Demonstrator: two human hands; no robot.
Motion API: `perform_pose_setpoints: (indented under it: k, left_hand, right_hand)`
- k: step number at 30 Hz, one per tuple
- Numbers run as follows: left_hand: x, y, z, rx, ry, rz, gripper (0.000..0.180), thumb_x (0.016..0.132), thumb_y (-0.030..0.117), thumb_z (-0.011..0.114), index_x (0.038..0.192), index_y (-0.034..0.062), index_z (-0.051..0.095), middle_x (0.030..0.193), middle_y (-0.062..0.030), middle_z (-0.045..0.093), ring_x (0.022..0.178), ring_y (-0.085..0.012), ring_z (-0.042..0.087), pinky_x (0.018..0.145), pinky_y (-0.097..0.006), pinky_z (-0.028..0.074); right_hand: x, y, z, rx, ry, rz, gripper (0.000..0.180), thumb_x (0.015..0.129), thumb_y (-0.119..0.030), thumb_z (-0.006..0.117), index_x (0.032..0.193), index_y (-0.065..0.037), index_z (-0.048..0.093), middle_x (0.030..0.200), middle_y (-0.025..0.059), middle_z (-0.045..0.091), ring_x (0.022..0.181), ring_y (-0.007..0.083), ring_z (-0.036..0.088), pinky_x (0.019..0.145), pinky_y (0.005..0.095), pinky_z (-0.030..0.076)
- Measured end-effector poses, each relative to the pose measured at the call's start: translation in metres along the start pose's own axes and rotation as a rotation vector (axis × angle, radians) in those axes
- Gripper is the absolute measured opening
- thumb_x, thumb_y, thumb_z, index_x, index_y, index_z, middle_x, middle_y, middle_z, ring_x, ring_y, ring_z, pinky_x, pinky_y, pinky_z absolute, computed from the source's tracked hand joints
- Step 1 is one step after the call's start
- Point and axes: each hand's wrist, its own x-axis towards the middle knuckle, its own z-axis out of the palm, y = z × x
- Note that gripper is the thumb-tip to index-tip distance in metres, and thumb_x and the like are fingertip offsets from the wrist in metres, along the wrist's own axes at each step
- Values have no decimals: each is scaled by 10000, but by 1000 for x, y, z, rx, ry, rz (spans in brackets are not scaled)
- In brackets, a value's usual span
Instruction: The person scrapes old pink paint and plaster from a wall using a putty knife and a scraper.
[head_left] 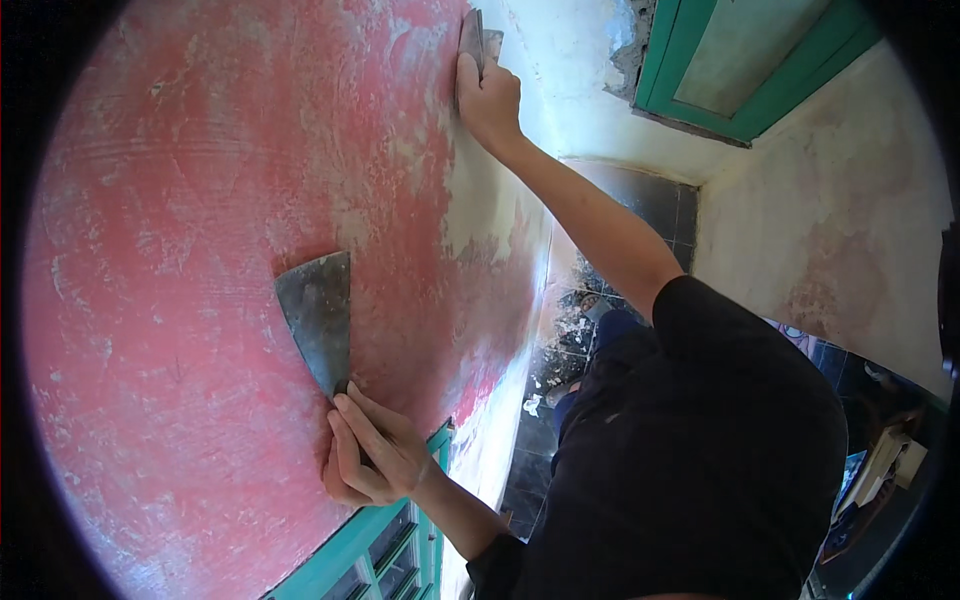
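Observation:
My left hand [375,455] is closed on the narrow end of a wide putty knife [322,310]. Its worn grey blade flares out and lies against or very near the pink wall [190,280]. My right hand [490,105], with that arm stretched out, grips a flat grey-brown piece [471,38] against the wall near the corner; its exact kind is hidden by my fingers. The pink paint is patchy and scuffed, and a pale bare patch [475,200] shows below my right hand.
A green-framed window [370,550] is set low in the pink wall. Another green frame [740,125] sits in the white wall at upper right, beside broken plaster. Pale flakes [570,330] litter the dark floor tiles [655,205] around my feet. Assorted items [880,470] stand at lower right.

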Motion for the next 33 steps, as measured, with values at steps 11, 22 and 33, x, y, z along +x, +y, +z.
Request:
perform_pose_setpoints:
  k: [11,22,33]
  left_hand:
    - [-7,-6,1,22,-8,6,263,747,154,906,975,74,802,894,-18,686,783,-158,559,637,-290,528]
    - [-2,0,3,5,37,-28,246,743,166,909,954,89,811,887,-1,714,760,-143,585,655,-276,539]
    - [-1,-1,-1,18,18,-14,242,749,169,907,952,84,806,889,0,714,759,-138,593,652,-278,537]
  right_hand:
    - [-149,-22,-18,-81,-9,-328,615,982,-93,526,1559,-22,327,1473,298,459,767,380,717,693,447,569]
    - [-224,-31,-44,-22,-259,-182,635,989,-104,518,1581,-45,297,1536,287,389,1258,438,574,1090,411,417]
    - [-40,-10,-5,-30,-97,176,449,1063,-324,420,1342,1,554,909,288,681,585,412,601,622,472,503]
